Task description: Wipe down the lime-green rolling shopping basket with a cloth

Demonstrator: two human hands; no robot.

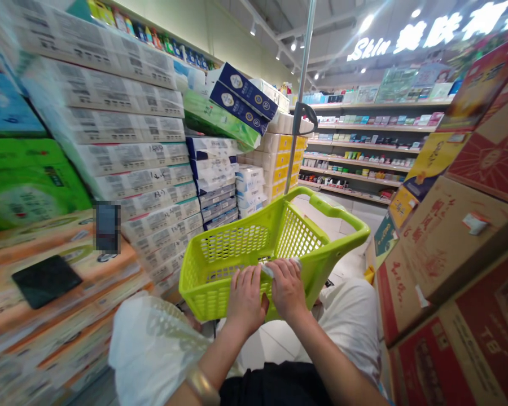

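A lime-green plastic shopping cart [317, 265] with perforated walls stands between my knees, its handle at the upper right. My left hand [246, 296] is curled over the near rim of the basket, fingers over the edge and thumb outside. Close beside it, my right hand [284, 287] lies over the same rim with bent fingers. A crumpled white tissue [267, 272] shows under and beside the right fingers, mostly covered by them. Little shows inside the basket apart from its slotted bottom.
Tall stacks of wrapped tissue packs [139, 152] rise on the left. A black flat object [46, 281] lies on orange packs there. Cardboard boxes [452, 242] are piled close on the right. Behind the cart stand a metal pole [305, 56] and stocked shelves [364, 128].
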